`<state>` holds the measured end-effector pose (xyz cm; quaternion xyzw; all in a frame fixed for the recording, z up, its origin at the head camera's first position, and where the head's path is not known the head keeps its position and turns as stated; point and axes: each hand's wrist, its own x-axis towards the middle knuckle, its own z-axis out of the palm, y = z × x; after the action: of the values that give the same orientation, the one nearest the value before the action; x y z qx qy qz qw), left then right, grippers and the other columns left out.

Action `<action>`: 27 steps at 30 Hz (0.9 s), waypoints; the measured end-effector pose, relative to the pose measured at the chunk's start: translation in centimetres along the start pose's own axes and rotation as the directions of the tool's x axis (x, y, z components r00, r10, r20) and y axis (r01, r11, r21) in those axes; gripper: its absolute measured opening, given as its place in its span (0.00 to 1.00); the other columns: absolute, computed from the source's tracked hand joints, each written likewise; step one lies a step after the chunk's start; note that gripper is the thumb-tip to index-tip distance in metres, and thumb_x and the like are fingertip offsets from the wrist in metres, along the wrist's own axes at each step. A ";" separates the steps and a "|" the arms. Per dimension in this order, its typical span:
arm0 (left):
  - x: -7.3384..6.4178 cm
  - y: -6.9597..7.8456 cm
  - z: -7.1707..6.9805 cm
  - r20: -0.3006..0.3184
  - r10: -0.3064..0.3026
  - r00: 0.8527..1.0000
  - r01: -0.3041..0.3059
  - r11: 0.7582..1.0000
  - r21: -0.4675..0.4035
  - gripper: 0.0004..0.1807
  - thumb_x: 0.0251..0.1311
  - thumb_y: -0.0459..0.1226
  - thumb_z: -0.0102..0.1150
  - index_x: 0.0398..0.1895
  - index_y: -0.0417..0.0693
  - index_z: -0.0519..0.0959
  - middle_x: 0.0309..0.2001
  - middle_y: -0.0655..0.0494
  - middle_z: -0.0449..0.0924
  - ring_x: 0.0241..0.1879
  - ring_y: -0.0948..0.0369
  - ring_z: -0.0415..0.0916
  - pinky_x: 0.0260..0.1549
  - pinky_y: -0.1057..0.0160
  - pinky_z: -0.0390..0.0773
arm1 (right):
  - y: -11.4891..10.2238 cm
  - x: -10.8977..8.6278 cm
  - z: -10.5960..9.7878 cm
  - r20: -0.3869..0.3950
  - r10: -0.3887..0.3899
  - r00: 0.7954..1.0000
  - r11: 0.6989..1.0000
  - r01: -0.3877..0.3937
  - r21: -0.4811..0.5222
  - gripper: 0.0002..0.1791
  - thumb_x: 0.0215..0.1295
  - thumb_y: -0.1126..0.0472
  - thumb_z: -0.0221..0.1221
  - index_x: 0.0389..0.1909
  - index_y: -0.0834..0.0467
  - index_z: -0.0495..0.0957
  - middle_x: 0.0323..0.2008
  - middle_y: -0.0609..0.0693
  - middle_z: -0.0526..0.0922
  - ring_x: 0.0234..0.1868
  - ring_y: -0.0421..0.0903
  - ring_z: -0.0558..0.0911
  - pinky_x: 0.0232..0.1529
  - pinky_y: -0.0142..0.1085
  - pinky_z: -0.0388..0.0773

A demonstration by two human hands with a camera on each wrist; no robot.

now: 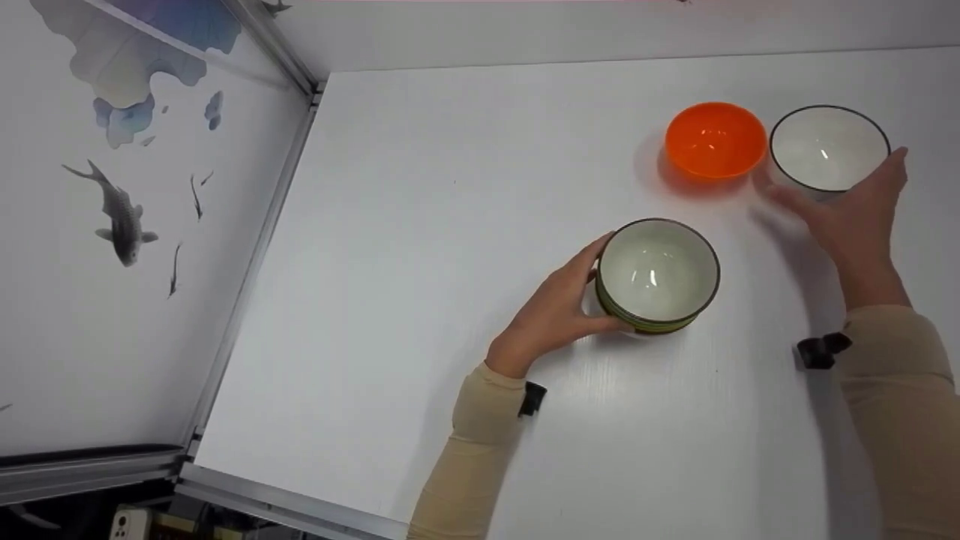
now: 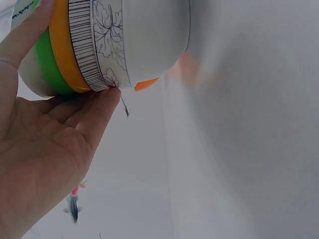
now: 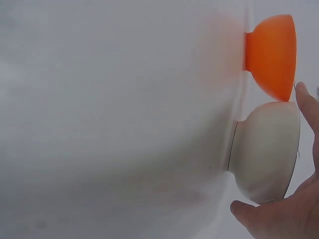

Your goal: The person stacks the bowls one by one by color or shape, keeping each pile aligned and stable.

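My left hand [image 1: 559, 307] holds a bowl [image 1: 660, 270] by its left side. The bowl has a pale inside and a dark rim; the left wrist view shows green and orange bands and a leaf pattern around its outside. I cannot tell whether it is one bowl or several nested. Farther right, my right hand [image 1: 855, 214] is spread around the near side of a white bowl [image 1: 821, 146] with a dark rim. In the right wrist view, one fingertip [image 3: 239, 206] stands apart from the white bowl's wall. That bowl is upright on the table.
An orange bowl [image 1: 716, 142] stands upright just left of the white bowl, their rims very close. The white table [image 1: 420, 247] stretches leftward to a metal frame and a side panel [image 1: 127, 315] printed with fish. A white wall [image 1: 570, 30] runs along the back.
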<state>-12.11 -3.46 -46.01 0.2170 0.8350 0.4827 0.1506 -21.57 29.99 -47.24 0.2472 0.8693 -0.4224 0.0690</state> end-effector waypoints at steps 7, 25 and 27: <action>0.0 0.1 0.0 0.006 -0.005 1.000 0.005 1.000 -0.004 0.58 0.49 0.39 0.78 0.79 0.47 0.49 0.77 0.55 0.57 0.76 0.64 0.56 0.69 0.75 0.65 | 0.2 0.7 0.2 -0.005 -0.003 1.000 0.998 0.004 0.069 0.74 0.51 0.32 0.66 0.76 0.44 0.14 0.79 0.48 0.20 0.81 0.50 0.30 0.81 0.46 0.33; -0.1 -0.1 0.1 -0.007 0.019 1.000 -0.019 1.000 0.007 0.58 0.49 0.39 0.78 0.79 0.45 0.49 0.77 0.54 0.58 0.75 0.64 0.57 0.69 0.75 0.65 | 0.2 0.9 0.3 -0.051 -0.023 0.998 0.991 0.029 0.129 0.67 0.54 0.38 0.68 0.78 0.41 0.25 0.81 0.42 0.30 0.81 0.43 0.38 0.81 0.37 0.37; -0.1 -0.1 0.1 -0.005 0.017 1.000 -0.017 1.000 0.016 0.58 0.50 0.39 0.77 0.79 0.45 0.49 0.77 0.53 0.58 0.75 0.64 0.58 0.69 0.75 0.65 | 0.3 1.0 0.3 -0.049 -0.018 0.999 0.993 0.024 0.117 0.68 0.53 0.37 0.68 0.78 0.42 0.24 0.81 0.43 0.29 0.81 0.43 0.36 0.81 0.37 0.36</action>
<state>-12.00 -3.51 -46.12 0.2241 0.8372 0.4780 0.1427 -22.34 30.31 -47.93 0.2516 0.8469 -0.4675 0.0290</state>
